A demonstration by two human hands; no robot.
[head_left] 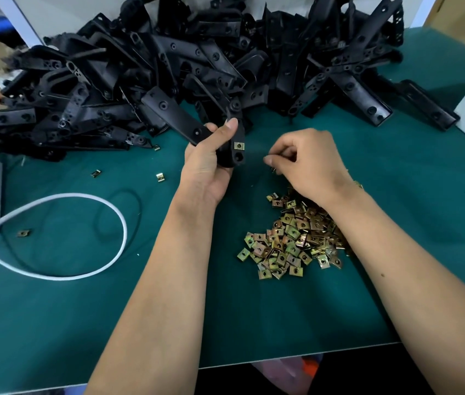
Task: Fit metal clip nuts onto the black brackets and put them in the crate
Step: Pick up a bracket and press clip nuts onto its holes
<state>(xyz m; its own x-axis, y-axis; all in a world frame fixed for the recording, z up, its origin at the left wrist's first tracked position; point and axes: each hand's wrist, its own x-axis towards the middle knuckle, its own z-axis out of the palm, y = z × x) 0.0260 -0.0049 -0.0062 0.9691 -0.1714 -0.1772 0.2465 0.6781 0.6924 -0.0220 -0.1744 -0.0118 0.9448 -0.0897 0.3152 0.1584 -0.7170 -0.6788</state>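
On green mat [396, 223]: loose clip nuts [291, 240], brackets [168, 67].

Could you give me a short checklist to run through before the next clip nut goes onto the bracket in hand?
1. Bracket secured: ok. The left hand grips the black bracket above the green mat.
2. First clip seated: ok. One fitted clip nut sits on the bracket's lower end.
3. Next mounting spot free: ok. The empty hole just below it is bare.
4. Next nut in grip: cannot tell. The right hand has its fingers curled in a pinch, with only a glint of metal under it.
5. Supply: ok. The pile of clip nuts lies under the right wrist.
6. Crate ready: cannot tell; none is in view.
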